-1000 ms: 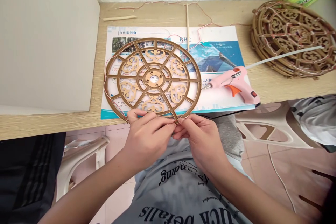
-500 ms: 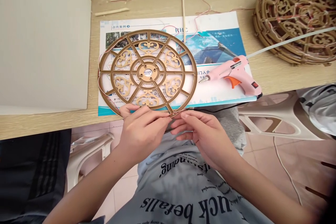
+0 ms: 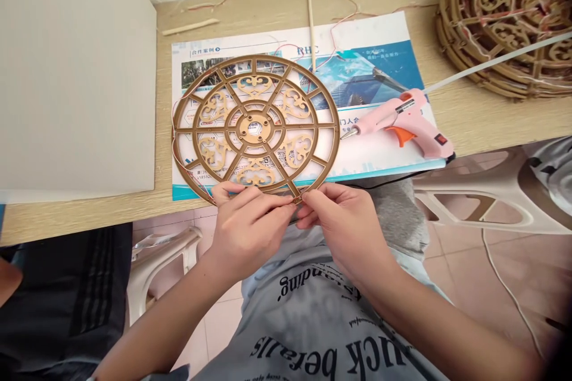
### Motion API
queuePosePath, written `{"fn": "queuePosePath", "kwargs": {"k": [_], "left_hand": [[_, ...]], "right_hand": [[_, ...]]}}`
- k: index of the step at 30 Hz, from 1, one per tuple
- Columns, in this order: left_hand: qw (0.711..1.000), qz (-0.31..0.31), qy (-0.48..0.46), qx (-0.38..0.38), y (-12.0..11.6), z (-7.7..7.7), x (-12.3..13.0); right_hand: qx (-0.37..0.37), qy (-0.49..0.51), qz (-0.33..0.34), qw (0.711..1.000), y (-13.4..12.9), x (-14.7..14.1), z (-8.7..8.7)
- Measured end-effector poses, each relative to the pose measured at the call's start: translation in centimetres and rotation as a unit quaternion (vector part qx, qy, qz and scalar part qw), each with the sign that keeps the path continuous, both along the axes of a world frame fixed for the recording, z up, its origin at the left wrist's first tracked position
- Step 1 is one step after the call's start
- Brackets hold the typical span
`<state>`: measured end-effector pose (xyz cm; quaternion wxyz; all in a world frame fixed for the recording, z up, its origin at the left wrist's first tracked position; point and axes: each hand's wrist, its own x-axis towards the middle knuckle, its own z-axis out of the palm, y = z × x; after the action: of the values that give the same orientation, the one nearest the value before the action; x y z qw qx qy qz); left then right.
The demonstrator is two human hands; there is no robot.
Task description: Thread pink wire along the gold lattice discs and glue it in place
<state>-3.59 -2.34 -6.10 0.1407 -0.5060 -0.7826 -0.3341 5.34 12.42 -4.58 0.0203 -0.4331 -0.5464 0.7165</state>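
A round bronze lattice frame [image 3: 315, 131] lies on a printed brochure [image 3: 379, 161], its near rim past the table edge. My left hand [image 3: 250, 226] is closed on the near rim, fingertips at a spoke's end. Just right of it, my right hand [image 3: 342, 217] pinches at the same rim; a thin wire showed between its fingers a moment ago and is now mostly hidden. A thin wire [image 3: 175, 152] runs along the frame's left rim. Right of the frame, a pink glue gun [image 3: 397, 119] with an orange trigger lies on the brochure.
Stacked lattice frames with wires [image 3: 469, 41] stand at the back right. A wooden stick [image 3: 311, 30] and loose wires lie behind the frame. A large pale panel [image 3: 75, 83] stands at left. Plastic stools [image 3: 482, 190] and a person in dark clothes [image 3: 58, 292] are below the table edge.
My right hand has moved in against the rim beside my left hand, its fingers closing together. The view has shifted slightly.
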Motion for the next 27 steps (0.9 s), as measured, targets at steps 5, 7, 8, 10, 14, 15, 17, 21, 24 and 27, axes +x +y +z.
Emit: {"fn": "queuePosePath", "kwargs": {"k": [5, 7, 8, 10, 14, 15, 17, 21, 24, 27], "left_hand": [[1.000, -0.008, -0.017, -0.005, -0.6, 0.1, -0.4], [1.000, -0.015, -0.013, -0.012, -0.7, 0.3, -0.5], [1.000, -0.016, -0.010, -0.015, -0.8, 0.4, -0.5], [1.000, -0.013, -0.009, -0.026, -1.0, 0.7, -0.5], [0.998, 0.013, -0.029, -0.051, -2.0, 2.0, -0.2], [0.998, 0.021, -0.036, -0.038, -2.5, 2.3, 0.1], [0.996, 0.034, -0.072, 0.028, -3.5, 2.7, 1.3], [0.947, 0.040, -0.295, 0.119, -4.4, 1.3, 5.2], [0.830, 0.143, -0.529, 0.102, -3.3, -1.0, 7.5], [0.701, 0.175, -0.667, 0.181, -1.5, -2.5, 8.0]], "right_hand": [[-0.079, 0.043, 0.030, 0.995, 0.2, 0.9, 0.2], [-0.083, 0.045, 0.073, 0.993, 1.0, 1.8, 0.2], [-0.068, 0.041, 0.089, 0.993, 1.6, 2.3, 0.1], [-0.017, 0.028, 0.103, 0.994, 2.9, 3.4, 0.0], [0.094, 0.009, 0.113, 0.989, 5.5, 4.9, -0.4], [0.110, 0.004, 0.118, 0.987, 6.1, 5.2, -0.5], [0.127, -0.004, 0.137, 0.982, 7.0, 5.5, -0.6], [0.127, 0.002, 0.197, 0.972, 8.0, 6.2, -1.0], [0.142, 0.001, 0.212, 0.967, 8.5, 7.0, -1.7], [0.155, -0.013, 0.225, 0.962, 8.9, 7.4, -2.4]]}}
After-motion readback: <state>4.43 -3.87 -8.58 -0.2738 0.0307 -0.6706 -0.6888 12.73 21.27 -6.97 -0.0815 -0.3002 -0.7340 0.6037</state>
